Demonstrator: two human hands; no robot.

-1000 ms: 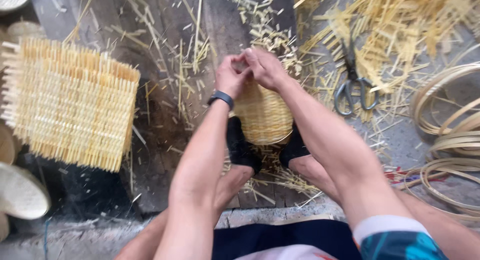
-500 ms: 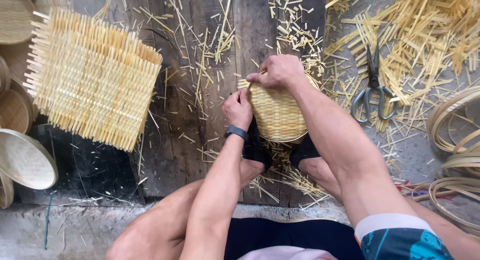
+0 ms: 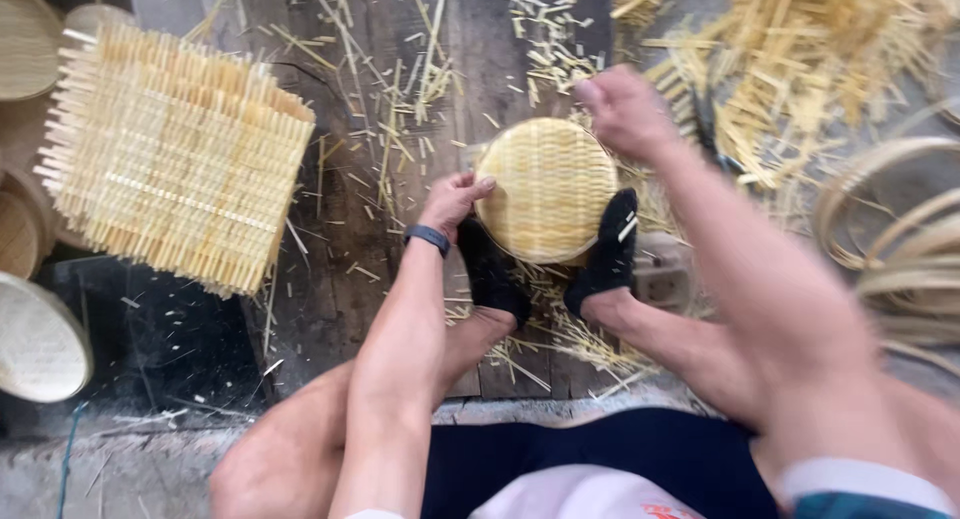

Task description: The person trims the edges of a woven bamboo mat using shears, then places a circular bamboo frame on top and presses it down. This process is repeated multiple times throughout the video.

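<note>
A small round woven bamboo basket (image 3: 548, 187) stands on edge between my two feet in black socks, its flat woven face turned up toward me. My left hand (image 3: 452, 203), with a dark band at the wrist, grips the basket's left rim. My right hand (image 3: 625, 111) is blurred above the basket's upper right edge with the fingers loosely curled; I cannot tell whether it touches the rim. It holds nothing that I can see.
A square woven bamboo mat (image 3: 172, 157) with loose strip ends lies at the left on the dark wooden boards. Round woven trays (image 3: 38, 339) sit at the far left. Bamboo strips and offcuts (image 3: 800, 69) litter the top right. Coiled bamboo hoops (image 3: 900, 239) lie at the right.
The basket has been turned so its flat face shows. My right hand has lifted off the rim toward the upper right. The view has shifted right and closer.
</note>
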